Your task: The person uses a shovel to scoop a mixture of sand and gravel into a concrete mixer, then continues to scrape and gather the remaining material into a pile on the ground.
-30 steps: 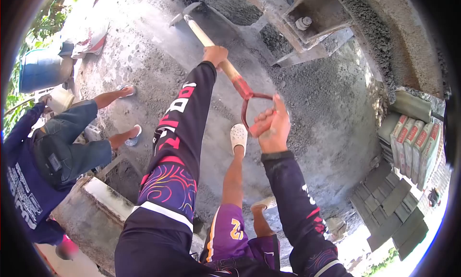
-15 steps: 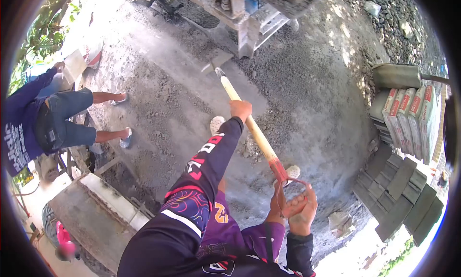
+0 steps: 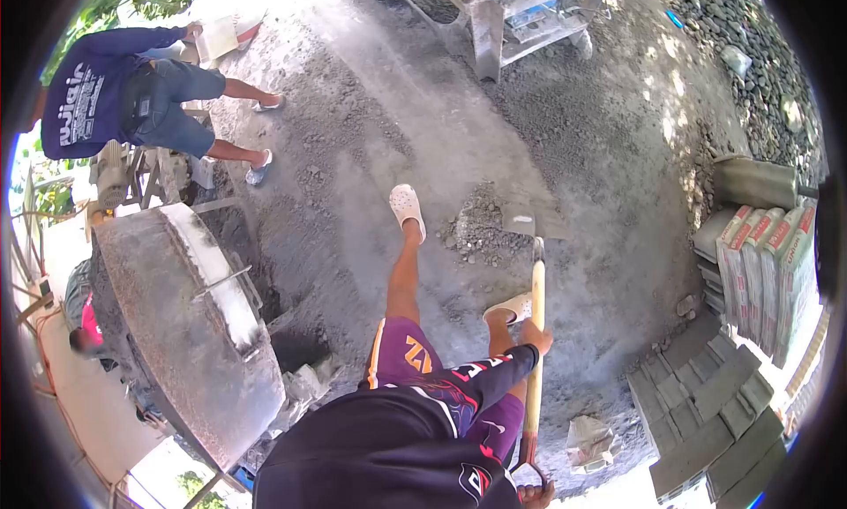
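Swung rightward and nearer the body since the earlier frame, the shovel (image 3: 534,377) sits beside gravel (image 3: 481,231). Stacked bags (image 3: 766,253) seemingly read "UNION"; co-worker's shirt (image 3: 84,94), "fujiair". Left hand (image 3: 534,335) grips the shaft (image 3: 532,403); right hand (image 3: 536,493), the end handle (image 3: 527,467).

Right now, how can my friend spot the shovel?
Find the white bags with red print on the right, then look left to the small heap of grey gravel. The grey blade of the wooden-handled shovel is beside it. Only it has a long, straight, pale handle with a red end.
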Demonstrator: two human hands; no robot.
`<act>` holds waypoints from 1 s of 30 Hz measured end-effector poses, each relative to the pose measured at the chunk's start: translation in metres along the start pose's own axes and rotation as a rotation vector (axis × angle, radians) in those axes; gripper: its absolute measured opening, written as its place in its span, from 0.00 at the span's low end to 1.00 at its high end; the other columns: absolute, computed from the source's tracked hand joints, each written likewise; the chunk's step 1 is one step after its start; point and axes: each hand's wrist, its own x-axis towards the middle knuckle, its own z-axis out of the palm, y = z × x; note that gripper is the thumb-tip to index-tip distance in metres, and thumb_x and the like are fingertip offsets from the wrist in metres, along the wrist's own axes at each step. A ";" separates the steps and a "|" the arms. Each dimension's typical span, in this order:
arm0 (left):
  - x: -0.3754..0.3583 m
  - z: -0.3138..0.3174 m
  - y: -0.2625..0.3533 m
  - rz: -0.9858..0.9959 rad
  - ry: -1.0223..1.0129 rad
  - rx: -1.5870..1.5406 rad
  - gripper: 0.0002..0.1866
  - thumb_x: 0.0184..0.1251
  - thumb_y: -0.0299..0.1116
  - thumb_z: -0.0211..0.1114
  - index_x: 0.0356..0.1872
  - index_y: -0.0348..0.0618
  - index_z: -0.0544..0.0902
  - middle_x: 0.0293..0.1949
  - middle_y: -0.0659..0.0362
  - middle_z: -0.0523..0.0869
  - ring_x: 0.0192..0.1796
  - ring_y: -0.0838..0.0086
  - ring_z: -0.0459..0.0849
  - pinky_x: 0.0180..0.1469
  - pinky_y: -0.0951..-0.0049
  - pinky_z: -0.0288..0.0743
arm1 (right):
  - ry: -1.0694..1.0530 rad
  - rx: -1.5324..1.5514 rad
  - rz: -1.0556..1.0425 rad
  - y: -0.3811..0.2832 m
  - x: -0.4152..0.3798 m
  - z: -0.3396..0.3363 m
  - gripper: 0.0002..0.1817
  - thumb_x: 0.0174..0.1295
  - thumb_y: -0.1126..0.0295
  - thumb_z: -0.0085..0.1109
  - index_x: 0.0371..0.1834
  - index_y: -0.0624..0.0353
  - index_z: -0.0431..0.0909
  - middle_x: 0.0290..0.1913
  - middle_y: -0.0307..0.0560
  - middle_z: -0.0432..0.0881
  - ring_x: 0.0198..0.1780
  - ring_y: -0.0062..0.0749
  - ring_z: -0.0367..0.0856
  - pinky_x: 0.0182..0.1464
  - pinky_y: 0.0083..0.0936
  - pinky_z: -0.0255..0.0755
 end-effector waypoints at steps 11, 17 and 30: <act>0.104 -0.287 0.089 -0.036 0.022 -0.859 0.16 0.58 0.30 0.65 0.42 0.37 0.69 0.22 0.57 0.77 0.15 0.70 0.76 0.17 0.68 0.71 | -0.355 -0.196 -0.092 0.052 -0.063 0.203 0.22 0.72 0.48 0.46 0.29 0.53 0.73 0.10 0.26 0.57 0.11 0.15 0.57 0.13 0.20 0.54; 0.391 -0.603 0.170 0.266 0.248 -1.027 0.15 0.60 0.28 0.63 0.40 0.39 0.65 0.22 0.57 0.75 0.17 0.74 0.75 0.18 0.70 0.71 | -0.828 -0.178 -0.014 0.169 -0.097 0.563 0.21 0.72 0.48 0.47 0.30 0.53 0.73 0.14 0.29 0.60 0.16 0.17 0.61 0.20 0.22 0.60; 0.516 -0.800 0.193 -0.044 0.435 -0.020 0.34 0.57 0.40 0.65 0.56 0.23 0.63 0.52 0.42 0.83 0.56 0.54 0.83 0.60 0.63 0.74 | -0.847 -0.202 0.194 0.269 -0.191 0.780 0.19 0.65 0.55 0.62 0.25 0.51 0.66 0.22 0.36 0.68 0.25 0.26 0.70 0.35 0.32 0.71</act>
